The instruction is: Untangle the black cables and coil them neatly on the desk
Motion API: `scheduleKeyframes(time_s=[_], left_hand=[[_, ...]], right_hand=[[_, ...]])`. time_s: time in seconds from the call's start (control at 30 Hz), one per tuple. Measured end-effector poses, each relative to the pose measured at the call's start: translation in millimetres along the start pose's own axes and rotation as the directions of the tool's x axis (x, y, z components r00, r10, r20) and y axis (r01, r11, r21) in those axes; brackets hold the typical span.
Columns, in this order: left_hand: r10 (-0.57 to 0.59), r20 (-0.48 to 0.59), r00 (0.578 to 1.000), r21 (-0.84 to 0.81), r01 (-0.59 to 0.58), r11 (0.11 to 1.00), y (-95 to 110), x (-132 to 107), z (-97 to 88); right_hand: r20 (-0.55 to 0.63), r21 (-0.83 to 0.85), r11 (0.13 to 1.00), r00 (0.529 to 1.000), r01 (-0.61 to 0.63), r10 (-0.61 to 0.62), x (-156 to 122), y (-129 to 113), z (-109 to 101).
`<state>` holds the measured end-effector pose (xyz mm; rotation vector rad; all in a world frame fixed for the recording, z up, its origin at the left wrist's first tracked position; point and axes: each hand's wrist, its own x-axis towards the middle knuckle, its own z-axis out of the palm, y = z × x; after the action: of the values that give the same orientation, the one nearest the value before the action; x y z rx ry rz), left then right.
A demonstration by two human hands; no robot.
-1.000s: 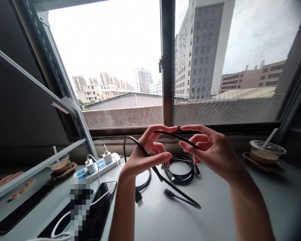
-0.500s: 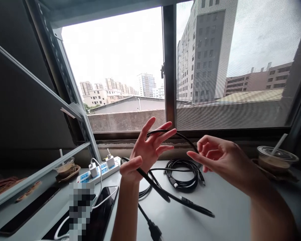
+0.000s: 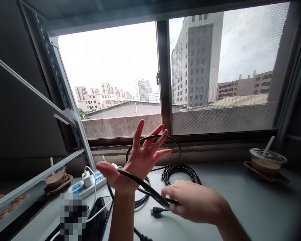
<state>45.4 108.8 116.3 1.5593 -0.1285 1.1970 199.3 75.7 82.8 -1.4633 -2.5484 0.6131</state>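
left hand (image 3: 139, 163) is spread wide, palm facing the viewer, fingers apart and gripping nothing, with a black cable (image 3: 155, 195) lying across the lower palm by the thumb and arching up past the fingers. right hand (image 3: 193, 202) pinches that cable lower down, its fingertips closed on it above the desk (image 3: 215, 231).

from the left come a drink cup (image 3: 56, 175), a power strip (image 3: 100, 182) and a dark glossy slab (image 3: 99, 211). behind the left wrist a coil (image 3: 142, 202) is partly hidden. the cable itself hangs between the two hands, looking light but fairly springy: it holds broad, round curves rather than flopping, so it would probably try to open out if let go. its smooth skin may slip a little over bare fingers (no great worry). the cord seems tough; the plug (image 3: 157, 210) near the right fingertips looks like the delicate kind of part (whose cord it ends is hard to tell). the best hold is likely along the plain cord, where strands run together, well apart from any plug. beyond the right hand lies another coil (image 3: 167, 174), and farther right stands a second cup (image 3: 267, 164).
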Motion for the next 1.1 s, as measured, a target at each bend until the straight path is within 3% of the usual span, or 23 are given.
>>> scheduleKeyframes(time_s=[0.17,0.33,0.43,0.5,0.57,0.6,0.73,0.77,0.83,0.93,1.0,1.1], left_hand=[[-0.018,-0.07,0.997,-0.089,0.012,0.996,3,3,-10.0],[-0.107,-0.048,0.993,-0.198,0.095,0.976,7,5,-15.1],[-0.107,-0.085,0.991,-0.245,0.083,0.966,8,7,-16.3],[-0.092,-0.127,0.988,-0.278,0.053,0.959,7,8,-18.3],[-0.05,-0.186,0.981,-0.31,-0.01,0.951,6,9,-22.0],[-0.025,-0.223,0.975,-0.324,-0.05,0.945,5,10,-24.5],[0.038,-0.356,0.934,-0.372,-0.179,0.911,1,9,-35.4],[0.041,-0.372,0.927,-0.385,-0.195,0.902,0,8,-37.7],[0.045,-0.382,0.923,-0.42,-0.216,0.882,0,6,-41.9],[0.021,-0.357,0.934,-0.496,-0.209,0.843,1,4,-48.1],[-0.035,-0.325,0.945,-0.551,-0.159,0.819,4,4,-51.4],[-0.116,-0.307,0.945,-0.569,-0.084,0.818,8,5,-50.2]], right_hand=[[-0.011,0.169,0.977,0.992,0.127,-0.127,-14,3,-13],[-0.175,0.381,0.91,0.979,0.164,-0.103,-41,21,-29],[-0.249,0.465,0.869,0.967,0.168,-0.054,-55,32,-34],[-0.363,0.457,0.868,0.932,0.194,-0.016,-62,39,-36],[-0.536,0.414,0.878,0.844,0.242,0.02,-67,46,-38],[-0.631,0.383,0.885,0.775,0.266,0.04,-69,50,-39],[-0.913,0.271,0.908,0.384,0.319,0.138,-74,64,-47],[-0.937,0.272,0.909,0.301,0.317,0.175,-74,67,-49],[-0.947,0.309,0.904,0.186,0.296,0.262,-74,74,-53],[-0.938,0.345,0.904,0.066,0.254,0.34,-73,81,-55],[-0.938,0.342,0.909,0.027,0.239,0.346,-71,84,-55],[-0.941,0.338,0.911,0.062,0.235,0.333,-65,83,-55]])
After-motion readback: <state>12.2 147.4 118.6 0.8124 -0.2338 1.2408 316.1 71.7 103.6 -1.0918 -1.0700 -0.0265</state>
